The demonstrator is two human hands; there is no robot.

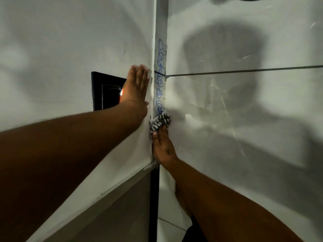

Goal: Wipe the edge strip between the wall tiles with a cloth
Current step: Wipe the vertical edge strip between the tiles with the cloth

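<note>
Pressing a striped cloth [160,121] against the edge strip [160,55], the right hand [161,147] has its fingers [155,137] closed on the bunched fabric at the bottom of a blue scribble [160,67] running down the strip. The left hand [137,88] lies flat on the left wall tile [70,41], fingers straight and together, just beside the strip. A dark recess [106,91] sits behind that wrist.

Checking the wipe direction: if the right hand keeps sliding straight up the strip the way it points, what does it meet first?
The right hand presses the striped cloth against the edge strip. Straight up, the cloth would meet the blue scribble first; its lowest loops begin right at the cloth's top edge.
</note>
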